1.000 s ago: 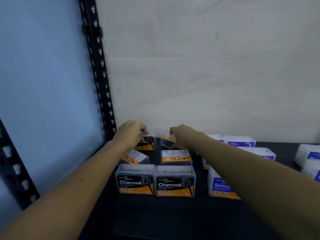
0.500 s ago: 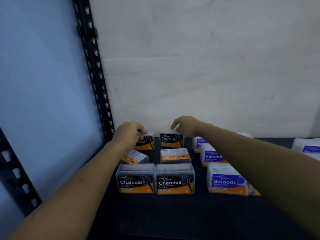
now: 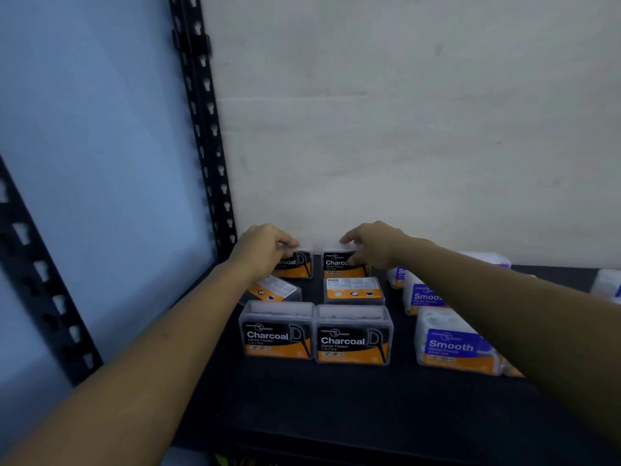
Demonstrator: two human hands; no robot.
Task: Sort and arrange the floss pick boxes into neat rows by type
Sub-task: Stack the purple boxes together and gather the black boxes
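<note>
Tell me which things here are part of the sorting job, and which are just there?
Part of the job:
- Charcoal boxes, six in view, two lying flat
- Smooth boxes
- left hand and right hand, each on a back-row Charcoal box

Just there:
- black shelf post
- white wall
- dark shelf

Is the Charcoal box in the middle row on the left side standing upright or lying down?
Lying down and skewed. The middle-left Charcoal box shows its back label facing up, turned at an angle.

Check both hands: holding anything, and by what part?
Left hand grips the back-left Charcoal box by its top edge. Right hand grips the back-right Charcoal box, fingers on its top edge, thumb on its front.
</note>
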